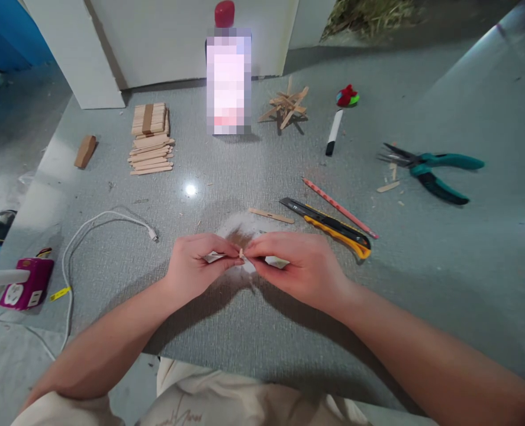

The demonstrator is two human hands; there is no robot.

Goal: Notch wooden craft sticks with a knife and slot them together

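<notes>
My left hand and my right hand meet above the grey table, thumbs and forefingers pinched together. Between their fingertips shows a small pale piece of wooden stick; the fingers hide most of it. Underneath lies a patch of white dust with a brownish area, partly covered by the hands. Just beyond rests a craft stick with a cut or mark in it. Right of that, a yellow-and-black utility knife lies beside a red pencil.
Craft sticks lie stacked at back left, near a brown wooden piece. A blurred-out, red-capped container stands behind. Further right are a pile of sticks, a white-and-black tool and pliers. A white cable curves at left.
</notes>
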